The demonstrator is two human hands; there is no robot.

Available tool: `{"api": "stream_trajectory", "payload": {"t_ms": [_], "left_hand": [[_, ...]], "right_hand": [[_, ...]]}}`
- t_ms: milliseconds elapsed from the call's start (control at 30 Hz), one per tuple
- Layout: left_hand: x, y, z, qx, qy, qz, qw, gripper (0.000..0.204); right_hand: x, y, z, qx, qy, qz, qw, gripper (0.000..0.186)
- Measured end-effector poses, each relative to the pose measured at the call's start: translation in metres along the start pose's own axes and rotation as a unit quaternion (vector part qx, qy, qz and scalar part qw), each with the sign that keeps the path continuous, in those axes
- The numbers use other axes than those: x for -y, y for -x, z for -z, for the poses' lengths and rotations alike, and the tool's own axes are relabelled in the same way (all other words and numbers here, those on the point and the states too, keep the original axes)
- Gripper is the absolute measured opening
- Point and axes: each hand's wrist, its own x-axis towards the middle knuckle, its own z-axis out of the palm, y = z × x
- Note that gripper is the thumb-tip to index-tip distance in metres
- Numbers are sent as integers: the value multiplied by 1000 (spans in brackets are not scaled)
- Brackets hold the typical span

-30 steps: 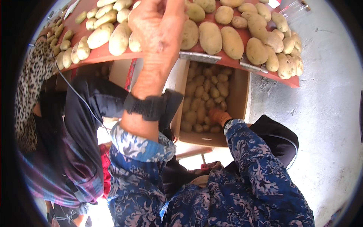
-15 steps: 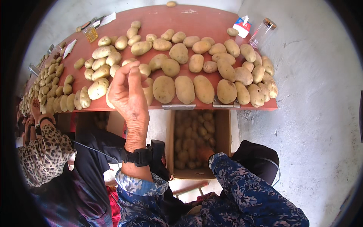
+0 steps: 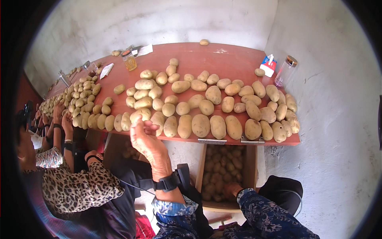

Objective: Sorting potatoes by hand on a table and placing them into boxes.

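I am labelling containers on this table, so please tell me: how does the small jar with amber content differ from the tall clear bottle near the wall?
The small jar is short and squat, with amber content; the tall clear bottle is slim and looks nearly empty. The jar stands at the far left of the red table, apart from the potatoes; the bottle stands at the right edge, beside a small carton. Both are upright and capped.
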Motion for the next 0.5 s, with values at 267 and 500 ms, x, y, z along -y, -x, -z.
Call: {"api": "stream_trajectory", "payload": {"t_ms": [267, 500], "left_hand": [[-30, 85, 90, 112, -130, 198, 965, 12], [-4, 63, 53, 112, -25, 218, 969, 14]], "right_hand": [[40, 21, 57, 10, -10, -77, 997, 40], [104, 88, 141, 39, -43, -11, 998, 47]]}}
